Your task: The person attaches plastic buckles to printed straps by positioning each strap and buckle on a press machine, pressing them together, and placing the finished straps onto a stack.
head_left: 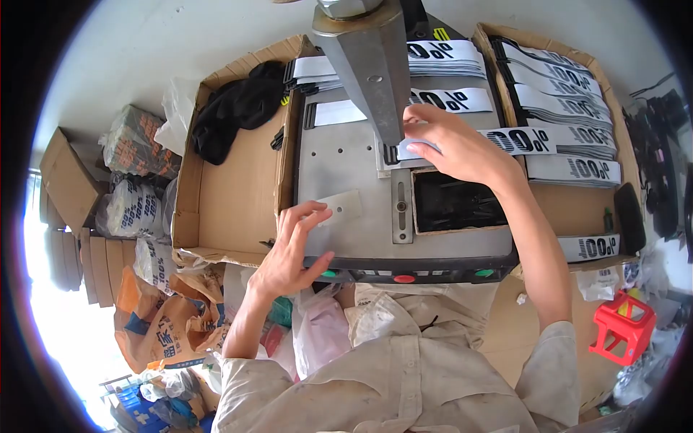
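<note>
My right hand (455,144) pinches a white strap printed "100%" (530,140) near its end. The black buckle (390,154) on that end lies beneath the tip of the machine's metal head (364,65). The strap's other end stretches right, across the side of the right-hand box. My left hand (289,249) is at the front left of the metal worktable (354,238), fingers apart, with nothing visible in it. Its fingertips are beside a pale flat plate (341,208); whether they touch it I cannot tell.
Stacked printed straps fill much of the right cardboard box (556,193). A small tray of black parts (458,202) sits on the worktable. Left stands a cardboard box (231,195) with black cloth (242,112). A red button (404,278) and green ones line the front edge.
</note>
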A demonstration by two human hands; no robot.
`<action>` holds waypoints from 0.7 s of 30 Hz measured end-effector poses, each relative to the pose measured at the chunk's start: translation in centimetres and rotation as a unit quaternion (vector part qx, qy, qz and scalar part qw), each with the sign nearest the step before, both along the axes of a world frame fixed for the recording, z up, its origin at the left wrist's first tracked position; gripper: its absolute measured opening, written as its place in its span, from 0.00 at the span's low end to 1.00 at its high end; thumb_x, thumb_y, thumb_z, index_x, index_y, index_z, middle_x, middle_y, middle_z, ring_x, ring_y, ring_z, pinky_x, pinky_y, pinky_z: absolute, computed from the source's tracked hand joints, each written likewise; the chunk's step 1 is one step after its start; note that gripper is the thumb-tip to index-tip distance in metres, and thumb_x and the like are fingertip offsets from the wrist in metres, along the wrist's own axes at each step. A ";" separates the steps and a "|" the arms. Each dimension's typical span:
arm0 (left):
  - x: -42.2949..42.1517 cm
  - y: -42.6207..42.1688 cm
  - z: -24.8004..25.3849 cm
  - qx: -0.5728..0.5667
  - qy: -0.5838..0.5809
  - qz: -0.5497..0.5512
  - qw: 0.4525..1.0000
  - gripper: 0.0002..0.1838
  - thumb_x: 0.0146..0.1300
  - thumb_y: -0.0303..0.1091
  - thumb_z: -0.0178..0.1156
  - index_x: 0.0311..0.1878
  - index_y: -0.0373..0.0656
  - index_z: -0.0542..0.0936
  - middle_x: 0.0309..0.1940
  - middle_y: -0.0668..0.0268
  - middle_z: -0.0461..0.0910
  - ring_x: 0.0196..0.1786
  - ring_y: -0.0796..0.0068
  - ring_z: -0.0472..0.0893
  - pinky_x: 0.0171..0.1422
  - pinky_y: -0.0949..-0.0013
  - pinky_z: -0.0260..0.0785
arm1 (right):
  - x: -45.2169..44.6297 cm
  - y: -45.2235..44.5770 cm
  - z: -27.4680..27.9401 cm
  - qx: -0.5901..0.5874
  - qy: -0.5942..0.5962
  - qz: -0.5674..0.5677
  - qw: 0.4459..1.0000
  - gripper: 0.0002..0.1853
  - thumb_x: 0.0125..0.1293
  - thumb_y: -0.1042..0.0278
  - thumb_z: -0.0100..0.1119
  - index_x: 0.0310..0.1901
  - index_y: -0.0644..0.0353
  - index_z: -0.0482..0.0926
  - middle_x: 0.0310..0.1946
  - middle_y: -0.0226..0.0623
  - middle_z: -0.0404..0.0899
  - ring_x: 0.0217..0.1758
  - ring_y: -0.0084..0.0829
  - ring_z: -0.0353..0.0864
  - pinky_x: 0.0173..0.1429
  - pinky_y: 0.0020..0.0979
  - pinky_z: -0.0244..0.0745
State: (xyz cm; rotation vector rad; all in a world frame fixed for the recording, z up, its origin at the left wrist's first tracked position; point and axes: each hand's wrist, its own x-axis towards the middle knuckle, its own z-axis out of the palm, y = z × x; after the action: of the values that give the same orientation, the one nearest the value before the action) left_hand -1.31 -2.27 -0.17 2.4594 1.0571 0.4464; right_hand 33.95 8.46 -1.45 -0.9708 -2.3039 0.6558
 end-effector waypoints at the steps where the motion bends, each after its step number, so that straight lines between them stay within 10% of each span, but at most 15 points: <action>1: 0.0 0.3 -0.1 -0.001 -0.001 0.001 1.000 0.42 0.59 0.27 0.73 0.77 0.39 0.66 0.71 0.47 0.67 0.71 0.44 0.70 0.76 0.47 0.63 | 0.0 0.0 0.1 -0.001 -0.001 0.001 1.000 0.11 0.74 0.74 0.64 0.55 0.64 0.83 0.51 0.39 0.77 0.58 0.45 0.80 0.63 0.43 0.78; 21: 9.6 13.6 -3.7 0.130 -0.116 -0.077 0.982 0.25 0.55 0.15 0.57 0.59 0.38 0.78 0.56 0.56 0.81 0.61 0.53 0.78 0.67 0.53 0.69 | -2.0 0.0 -1.9 -0.057 0.056 -0.094 0.992 0.14 0.57 0.71 0.80 0.45 0.61 0.90 0.45 0.40 0.83 0.55 0.46 0.80 0.63 0.44 0.77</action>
State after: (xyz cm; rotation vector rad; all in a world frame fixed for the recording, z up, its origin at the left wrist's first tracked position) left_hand 8.33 11.38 -3.90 2.6083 0.7453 0.8452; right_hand 31.97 8.48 -3.32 -1.1564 -2.0665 0.7479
